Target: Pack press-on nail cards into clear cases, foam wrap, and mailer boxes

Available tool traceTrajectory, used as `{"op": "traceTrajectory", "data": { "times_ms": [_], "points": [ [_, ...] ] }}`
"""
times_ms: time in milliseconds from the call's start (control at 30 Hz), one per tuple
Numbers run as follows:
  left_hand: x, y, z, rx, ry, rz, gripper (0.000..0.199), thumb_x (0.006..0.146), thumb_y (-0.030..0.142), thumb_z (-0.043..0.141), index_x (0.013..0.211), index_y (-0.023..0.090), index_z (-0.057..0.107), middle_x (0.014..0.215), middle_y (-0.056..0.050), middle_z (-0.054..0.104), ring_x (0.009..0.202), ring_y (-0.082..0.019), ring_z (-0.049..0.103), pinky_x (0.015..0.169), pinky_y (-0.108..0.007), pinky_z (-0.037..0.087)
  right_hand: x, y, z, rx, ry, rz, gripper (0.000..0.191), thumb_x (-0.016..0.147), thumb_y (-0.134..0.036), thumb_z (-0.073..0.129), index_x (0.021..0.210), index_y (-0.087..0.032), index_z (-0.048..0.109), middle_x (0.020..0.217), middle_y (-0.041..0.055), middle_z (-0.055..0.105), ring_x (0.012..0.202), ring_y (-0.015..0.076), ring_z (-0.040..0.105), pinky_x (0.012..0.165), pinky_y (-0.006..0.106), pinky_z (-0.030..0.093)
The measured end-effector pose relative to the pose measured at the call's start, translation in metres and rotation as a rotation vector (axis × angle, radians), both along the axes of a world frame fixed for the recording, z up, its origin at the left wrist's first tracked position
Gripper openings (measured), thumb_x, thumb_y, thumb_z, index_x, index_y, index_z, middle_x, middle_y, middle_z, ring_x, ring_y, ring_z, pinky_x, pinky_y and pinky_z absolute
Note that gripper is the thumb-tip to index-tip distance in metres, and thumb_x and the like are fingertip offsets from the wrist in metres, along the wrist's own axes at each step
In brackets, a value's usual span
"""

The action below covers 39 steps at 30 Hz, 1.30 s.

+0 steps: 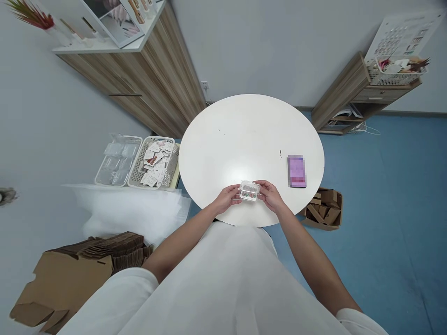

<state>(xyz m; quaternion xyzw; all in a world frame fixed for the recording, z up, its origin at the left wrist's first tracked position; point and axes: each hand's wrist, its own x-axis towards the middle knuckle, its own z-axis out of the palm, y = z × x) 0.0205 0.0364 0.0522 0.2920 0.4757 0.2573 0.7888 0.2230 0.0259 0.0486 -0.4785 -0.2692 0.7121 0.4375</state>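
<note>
Between my two hands is a small clear plastic box (pixel 249 191), held at the near part of the round white table (pixel 244 125). Small pieces sit in rows inside it, some red and green; they are too small to name. My left hand (pixel 226 199) grips the box's left side with its fingers. On the right side, my right hand (pixel 269 194) pinches the box's edge. Whether the box rests on the table or hangs just over it, I cannot tell.
A purple blurred rectangle (pixel 296 171) lies on the table's right. Baskets of printed cards (pixel 155 163) and clear packs (pixel 118 160) stand left. A carton of brown boxes (pixel 323 209) sits on the floor at right. Foam sheets (pixel 136 209) and flat cardboard (pixel 70 274) are lower left.
</note>
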Motion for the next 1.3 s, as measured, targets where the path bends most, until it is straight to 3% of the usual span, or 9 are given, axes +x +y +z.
{"op": "traceTrajectory", "data": {
  "times_ms": [133,300,500,767,1033,1300],
  "points": [
    [-0.001,0.000,0.003,-0.032,-0.013,-0.002,0.035,0.080,0.041,0.052,0.106,0.018,0.055,0.101,-0.010,0.059,0.081,-0.014,0.060,0.070,-0.028,0.051,-0.002,-0.004,-0.003,-0.001,0.002,-0.013,0.026,0.065,-0.033,0.064,0.088,-0.022,0.061,0.105,0.0040,0.061,0.095,0.0177,0.057,0.079,0.036,0.048],
    [-0.001,-0.002,0.001,-0.025,-0.009,-0.005,0.038,0.075,0.035,0.061,0.108,0.017,0.054,0.099,-0.009,0.060,0.079,-0.013,0.060,0.072,-0.030,0.050,-0.003,-0.005,-0.004,-0.007,0.043,-0.020,0.021,0.067,-0.027,0.059,0.087,-0.021,0.062,0.109,0.0045,0.060,0.099,0.0193,0.056,0.085,0.037,0.047],
    [0.002,-0.006,-0.004,0.041,0.045,0.018,0.046,0.068,0.025,0.068,0.110,0.017,0.051,0.092,-0.007,0.061,0.082,-0.014,0.060,0.076,-0.032,0.048,-0.003,-0.010,-0.002,-0.022,-0.016,-0.057,0.035,0.073,-0.036,0.056,0.107,-0.027,0.053,0.114,0.0039,0.058,0.100,0.0190,0.057,0.082,0.038,0.049],
    [0.006,-0.010,-0.007,0.142,0.131,0.047,0.045,0.066,0.027,0.069,0.106,0.016,0.052,0.093,-0.008,0.061,0.081,-0.014,0.059,0.077,-0.033,0.046,-0.013,-0.034,-0.012,-0.096,-0.142,-0.113,0.042,0.062,-0.031,0.069,0.100,-0.022,0.052,0.087,0.0018,0.061,0.086,0.0163,0.060,0.082,0.036,0.049],
    [0.009,-0.014,-0.010,0.269,0.290,-0.099,0.050,0.068,0.038,0.066,0.110,0.017,0.050,0.078,-0.005,0.065,0.080,-0.018,0.062,0.081,-0.036,0.043,-0.014,-0.033,-0.016,-0.091,-0.159,-0.177,0.046,0.057,-0.033,0.071,0.097,-0.021,0.053,0.085,0.0014,0.062,0.077,0.0154,0.061,0.076,0.034,0.049],
    [0.011,-0.016,-0.012,0.287,0.297,-0.094,0.051,0.070,0.037,0.064,0.112,0.016,0.044,0.072,-0.003,0.064,0.076,-0.016,0.062,0.079,-0.035,0.044,-0.019,-0.035,-0.013,-0.104,-0.189,-0.200,0.049,0.057,-0.033,0.071,0.100,-0.022,0.049,0.079,-0.0007,0.060,0.074,0.0150,0.061,0.074,0.035,0.050]
  ]
}}
